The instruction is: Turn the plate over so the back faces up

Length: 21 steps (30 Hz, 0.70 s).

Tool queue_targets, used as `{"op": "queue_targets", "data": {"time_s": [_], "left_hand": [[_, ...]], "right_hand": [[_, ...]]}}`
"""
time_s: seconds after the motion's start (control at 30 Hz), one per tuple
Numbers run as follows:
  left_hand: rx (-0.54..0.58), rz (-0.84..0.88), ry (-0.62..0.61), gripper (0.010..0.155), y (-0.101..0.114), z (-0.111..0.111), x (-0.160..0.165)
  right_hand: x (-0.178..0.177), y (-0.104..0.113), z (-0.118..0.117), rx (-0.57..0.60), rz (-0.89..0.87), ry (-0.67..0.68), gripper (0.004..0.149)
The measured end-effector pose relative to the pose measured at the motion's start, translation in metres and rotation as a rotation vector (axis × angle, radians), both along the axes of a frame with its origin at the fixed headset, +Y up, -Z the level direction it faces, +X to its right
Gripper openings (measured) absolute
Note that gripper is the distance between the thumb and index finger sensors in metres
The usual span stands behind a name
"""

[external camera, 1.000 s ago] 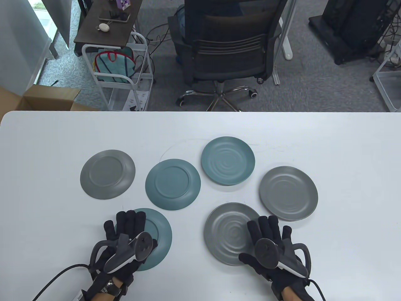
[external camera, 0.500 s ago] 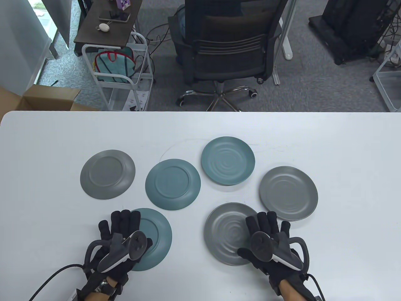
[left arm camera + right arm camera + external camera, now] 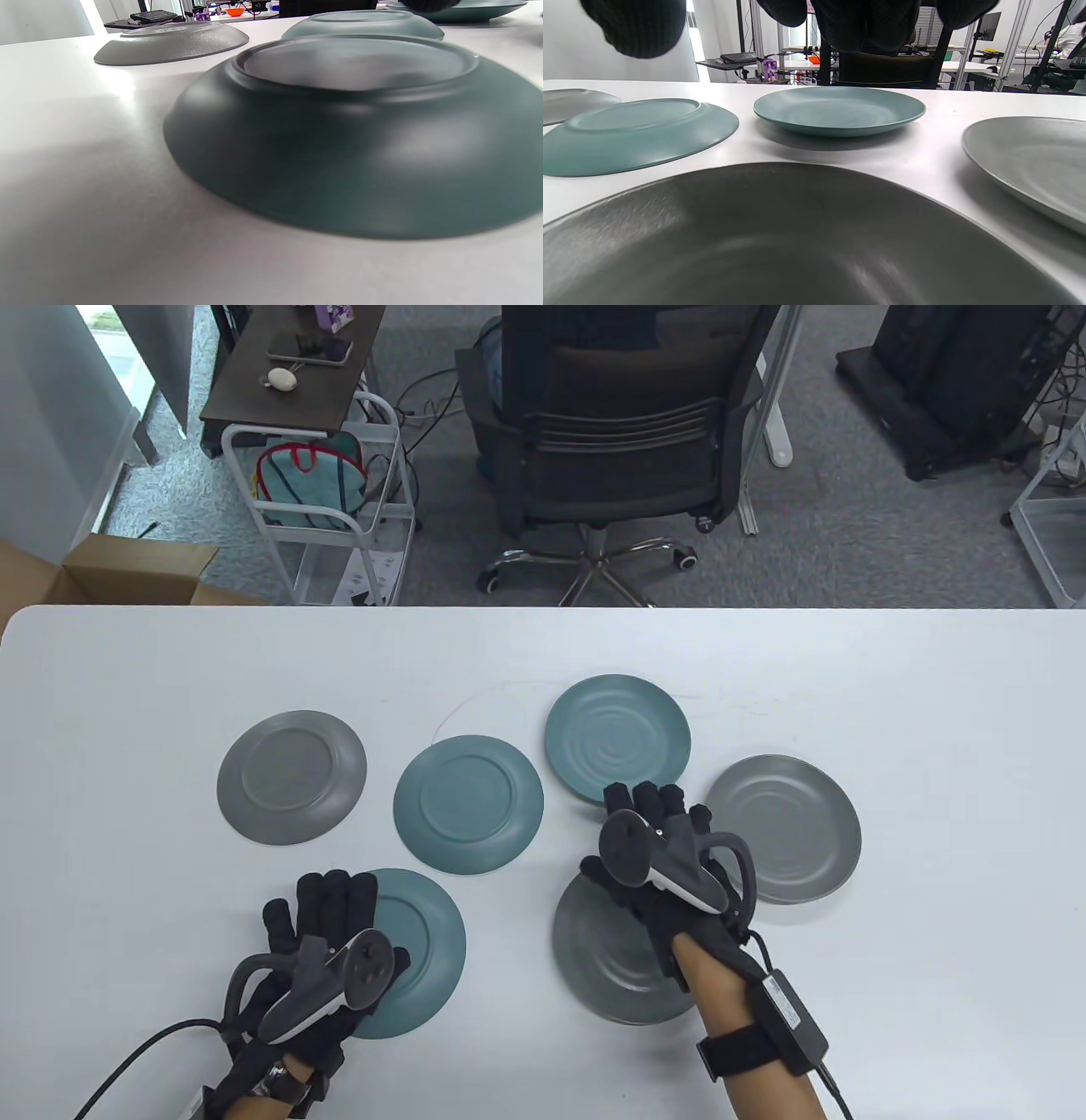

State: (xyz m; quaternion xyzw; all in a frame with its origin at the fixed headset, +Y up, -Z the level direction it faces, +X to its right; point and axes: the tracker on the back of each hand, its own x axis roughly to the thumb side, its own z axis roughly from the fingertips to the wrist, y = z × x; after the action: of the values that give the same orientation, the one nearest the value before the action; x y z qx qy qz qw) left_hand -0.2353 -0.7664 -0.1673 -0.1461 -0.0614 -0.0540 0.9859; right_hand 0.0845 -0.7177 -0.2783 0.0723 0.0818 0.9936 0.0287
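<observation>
White table point(image 3: 933, 687): six plates point(image 3: 468, 802), teal and grey.

The plates look matt: the near teal plate point(image 3: 352, 140) has a smooth, dull underside, the near grey plate point(image 3: 780, 237) a finely speckled, slightly rough face with faint rings. The table point(image 3: 933, 687) is smooth white with a soft sheen. The gloves point(image 3: 327, 899) are black knitted cloth; the trackers point(image 3: 653, 857) are matt grey plastic.
</observation>
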Motion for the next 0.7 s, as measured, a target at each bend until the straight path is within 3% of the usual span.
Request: {"op": "queue_targets", "data": {"time_s": [0.17,0.4,0.7], "left_hand": [[0.008,0.005,0.008,0.089,0.002,0.0,-0.003],[0.015,0.021,0.033,0.089,0.005,-0.001,-0.011],[0.009,0.027,0.041,0.089,0.005,-0.002,-0.013]], "right_hand": [[-0.018,-0.008,-0.039,-0.048,0.001,-0.046,0.085],[-0.026,-0.028,-0.078,-0.118,-0.021,-0.167,0.084],[-0.027,-0.053,-0.093,-0.221,-0.01,-0.25,0.08]]}}
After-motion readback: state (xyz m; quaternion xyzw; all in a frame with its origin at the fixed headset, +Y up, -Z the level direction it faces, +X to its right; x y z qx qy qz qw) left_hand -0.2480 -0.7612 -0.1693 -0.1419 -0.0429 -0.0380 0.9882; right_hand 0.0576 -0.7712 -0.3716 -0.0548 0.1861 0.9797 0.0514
